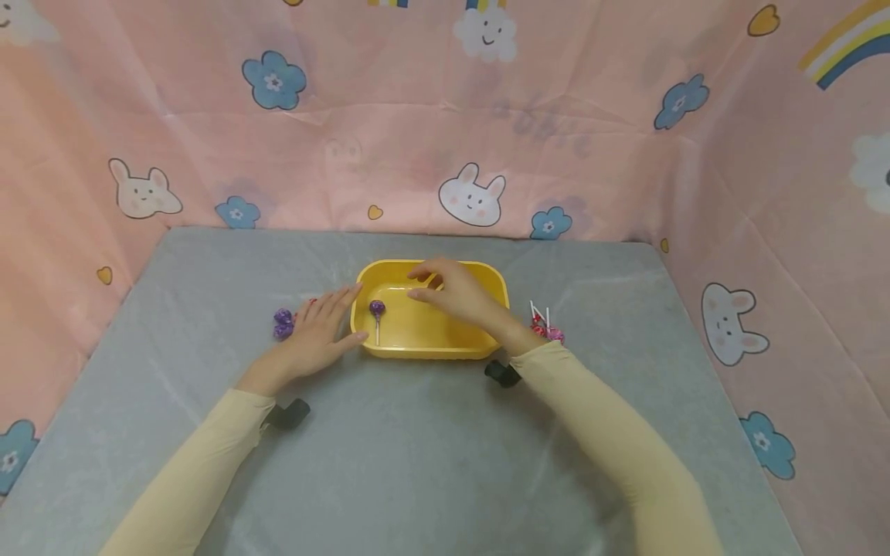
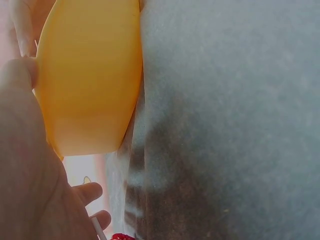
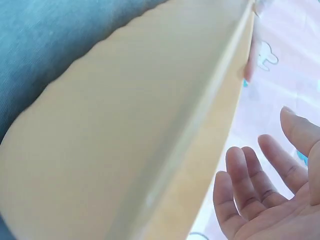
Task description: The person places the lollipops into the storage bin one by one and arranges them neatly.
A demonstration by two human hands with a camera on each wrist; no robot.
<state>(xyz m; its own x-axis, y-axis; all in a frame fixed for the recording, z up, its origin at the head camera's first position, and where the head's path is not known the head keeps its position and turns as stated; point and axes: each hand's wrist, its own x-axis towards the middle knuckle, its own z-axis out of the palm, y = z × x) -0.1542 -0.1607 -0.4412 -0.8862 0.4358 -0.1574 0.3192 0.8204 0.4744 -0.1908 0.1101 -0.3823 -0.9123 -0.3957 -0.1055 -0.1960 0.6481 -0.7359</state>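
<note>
Sleeves (image 1: 188, 467), cream-coloured, are covering my forearms and reaching forward over the grey cloth (image 1: 417, 463) on the table. Dark devices (image 1: 288, 415) are sitting at my wrists, one on each. My left hand (image 1: 316, 336) is grasping nothing: its fingers are lying straight and spread, and its thumb is touching the rim of the yellow tray (image 1: 431, 353) at the left end. Past that hand, at its outer side, purple candy (image 1: 283, 324) is lying on the cloth. Something red is showing too, mostly hidden by my fingers; the left wrist view is catching a red candy (image 2: 121, 236) and a white stick (image 2: 98, 228) there. To the right of the tray, red and pink lollipops (image 1: 554, 333) are lying just beside my right wrist, their sticks pointing away from me. Inside the tray, near its left end, a purple lollipop (image 1: 377, 307) is resting with its stick pointing towards me. My right hand (image 1: 459, 293) is hovering over the tray, released, its fingers curving loosely apart from the thumb. Beyond the table, a pink curtain (image 1: 410, 139) is hanging, showing rabbits, clouds and blue flowers.
</note>
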